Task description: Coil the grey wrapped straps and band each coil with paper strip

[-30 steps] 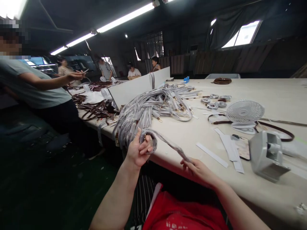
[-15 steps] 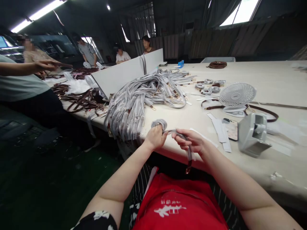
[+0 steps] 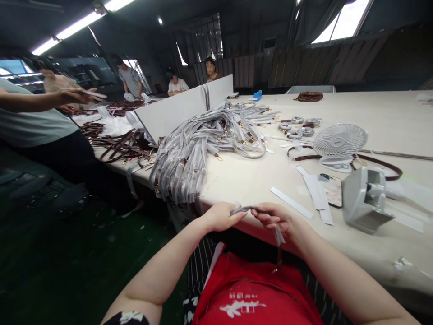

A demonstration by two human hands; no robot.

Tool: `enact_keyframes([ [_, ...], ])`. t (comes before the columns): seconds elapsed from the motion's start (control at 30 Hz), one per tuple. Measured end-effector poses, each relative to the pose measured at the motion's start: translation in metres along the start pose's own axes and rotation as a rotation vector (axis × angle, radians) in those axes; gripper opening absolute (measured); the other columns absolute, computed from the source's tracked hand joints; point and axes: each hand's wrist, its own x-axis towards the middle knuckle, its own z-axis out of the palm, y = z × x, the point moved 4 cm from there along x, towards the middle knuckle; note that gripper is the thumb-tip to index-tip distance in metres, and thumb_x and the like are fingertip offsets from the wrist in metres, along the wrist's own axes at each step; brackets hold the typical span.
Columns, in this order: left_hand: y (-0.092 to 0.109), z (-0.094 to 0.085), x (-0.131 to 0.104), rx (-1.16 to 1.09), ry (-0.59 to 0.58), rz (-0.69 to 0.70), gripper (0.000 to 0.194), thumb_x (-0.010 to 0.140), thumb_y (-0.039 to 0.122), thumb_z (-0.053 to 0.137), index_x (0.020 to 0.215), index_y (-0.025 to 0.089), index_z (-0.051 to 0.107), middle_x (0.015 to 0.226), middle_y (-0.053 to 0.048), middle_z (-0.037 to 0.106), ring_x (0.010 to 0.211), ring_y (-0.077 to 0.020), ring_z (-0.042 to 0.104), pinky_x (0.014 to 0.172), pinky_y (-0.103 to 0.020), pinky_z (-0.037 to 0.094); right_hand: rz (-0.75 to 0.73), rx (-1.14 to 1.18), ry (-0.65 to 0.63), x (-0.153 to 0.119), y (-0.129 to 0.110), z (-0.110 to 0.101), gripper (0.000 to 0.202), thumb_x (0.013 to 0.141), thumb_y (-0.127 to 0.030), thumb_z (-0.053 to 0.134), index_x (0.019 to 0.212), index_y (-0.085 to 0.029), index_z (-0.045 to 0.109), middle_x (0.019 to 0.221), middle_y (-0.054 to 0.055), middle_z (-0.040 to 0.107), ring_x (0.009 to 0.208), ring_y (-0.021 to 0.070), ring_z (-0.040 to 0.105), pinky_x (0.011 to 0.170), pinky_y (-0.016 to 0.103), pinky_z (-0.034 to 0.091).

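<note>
A grey strap [image 3: 244,209], wrapped in clear film, runs between my two hands at the table's front edge. My left hand [image 3: 223,216] is closed around it, its back turned up, and hides most of the coiled part. Beside it, my right hand [image 3: 272,217] pinches the strap between thumb and fingers. From under the right hand the strap's free end hangs down, with a brown tip [image 3: 279,257] and a small metal clasp in front of my red apron [image 3: 250,293]. A large heap of similar grey straps [image 3: 189,158] lies just beyond my left hand.
Rolled straps [image 3: 294,127] lie behind a white fan [image 3: 340,140]. To the right stand a grey tape dispenser [image 3: 363,198], a phone [image 3: 334,192] and white paper strips [image 3: 313,192]. A white board [image 3: 186,108] divides the table. A person [image 3: 37,113] stands at left, others sit or stand beyond.
Both hands have come down and nearer to me. The left hand has turned, so the coil that showed above it is now hidden. The hanging strap end has swung slightly right and lower.
</note>
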Motion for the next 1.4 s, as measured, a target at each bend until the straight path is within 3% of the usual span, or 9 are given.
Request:
enact_keyframes([
  [0.13, -0.014, 0.021, -0.008, -0.560, -0.450, -0.147, 0.061, 0.085, 0.071, 0.039, 0.061, 0.018, 0.058, 0.036, 0.005, 0.041, 0.032, -0.0110, 0.037, 0.045, -0.026, 0.039, -0.091, -0.281, 0.152, 0.002, 0.007, -0.006, 0.030, 0.083, -0.047, 0.067, 0.079, -0.016, 0.065, 0.063, -0.002, 0.059, 0.050, 0.0107, 0.048, 0.051, 0.023, 0.042],
  [0.27, -0.023, 0.027, -0.011, -1.049, -0.612, -0.227, 0.061, 0.091, 0.060, 0.034, 0.062, 0.015, 0.061, 0.030, 0.005, 0.036, 0.026, -0.0089, 0.027, 0.041, -0.024, 0.039, -0.232, -0.487, 0.314, 0.003, 0.005, -0.001, 0.030, 0.086, -0.048, 0.064, 0.075, -0.020, 0.066, 0.072, 0.001, 0.061, 0.072, 0.0188, 0.052, 0.071, 0.029, 0.043],
  [0.5, -0.014, 0.021, 0.007, -1.641, -0.335, -0.265, 0.073, 0.098, 0.051, 0.020, 0.066, 0.006, 0.067, 0.029, 0.001, 0.038, 0.028, -0.0076, 0.027, 0.041, -0.020, 0.037, -0.415, -0.395, 0.345, 0.021, 0.007, 0.041, 0.046, 0.095, -0.061, 0.037, 0.110, -0.023, 0.058, 0.104, 0.008, 0.067, 0.096, 0.0260, 0.059, 0.087, 0.040, 0.049],
  [0.7, -0.005, 0.028, 0.016, -1.805, -0.101, -0.242, 0.067, 0.098, 0.054, 0.025, 0.070, 0.009, 0.067, 0.047, -0.002, 0.056, 0.034, -0.0045, 0.038, 0.046, -0.018, 0.043, -0.371, -0.113, 0.405, 0.031, 0.003, 0.048, 0.044, 0.091, -0.064, 0.045, 0.109, -0.025, 0.056, 0.085, 0.004, 0.067, 0.058, 0.0156, 0.052, 0.048, 0.027, 0.042],
  [0.8, -0.006, 0.033, 0.016, -1.790, -0.049, -0.276, 0.059, 0.095, 0.056, 0.036, 0.076, 0.009, 0.067, 0.057, -0.004, 0.063, 0.041, -0.0064, 0.048, 0.050, -0.020, 0.045, -0.366, -0.132, 0.402, 0.025, -0.001, 0.037, 0.048, 0.088, -0.064, 0.052, 0.112, -0.023, 0.058, 0.082, 0.002, 0.066, 0.060, 0.0152, 0.053, 0.049, 0.026, 0.042],
  [0.93, -0.018, 0.024, 0.012, -1.468, 0.271, -0.243, 0.045, 0.084, 0.055, 0.060, 0.089, 0.011, 0.067, 0.069, -0.004, 0.068, 0.059, -0.0126, 0.060, 0.061, -0.024, 0.049, -0.355, -0.317, 0.316, 0.011, -0.012, 0.027, 0.043, 0.090, -0.056, 0.055, 0.113, -0.021, 0.062, 0.097, 0.004, 0.068, 0.090, 0.0220, 0.060, 0.079, 0.034, 0.050],
  [1.03, -0.012, 0.018, 0.012, -1.045, 0.140, -0.085, 0.055, 0.074, 0.063, 0.067, 0.099, 0.013, 0.070, 0.083, -0.006, 0.072, 0.076, -0.0170, 0.064, 0.072, -0.027, 0.050, -0.265, -0.440, 0.150, 0.007, -0.013, 0.031, 0.038, 0.085, -0.054, 0.063, 0.104, -0.021, 0.068, 0.106, 0.004, 0.068, 0.102, 0.0240, 0.058, 0.096, 0.037, 0.045],
  [1.2, -0.006, 0.012, 0.012, -0.644, -0.094, -0.060, 0.052, 0.067, 0.051, 0.077, 0.105, 0.015, 0.072, 0.068, -0.002, 0.071, 0.061, -0.0152, 0.062, 0.063, -0.026, 0.049, -0.134, -0.255, 0.157, 0.009, 0.006, 0.040, 0.046, 0.089, -0.062, 0.050, 0.095, -0.019, 0.066, 0.066, -0.001, 0.058, 0.052, 0.0121, 0.045, 0.046, 0.023, 0.040],
  [1.4, -0.018, -0.011, 0.014, -0.787, 0.217, -0.183, 0.043, 0.058, 0.044, 0.085, 0.086, 0.013, 0.076, 0.056, -0.001, 0.068, 0.042, -0.0102, 0.051, 0.044, -0.022, 0.040, -0.094, -0.006, 0.288, 0.001, 0.017, 0.042, 0.038, 0.090, -0.057, 0.055, 0.090, -0.019, 0.063, 0.066, -0.005, 0.048, 0.043, 0.0051, 0.023, 0.037, 0.017, 0.028],
])
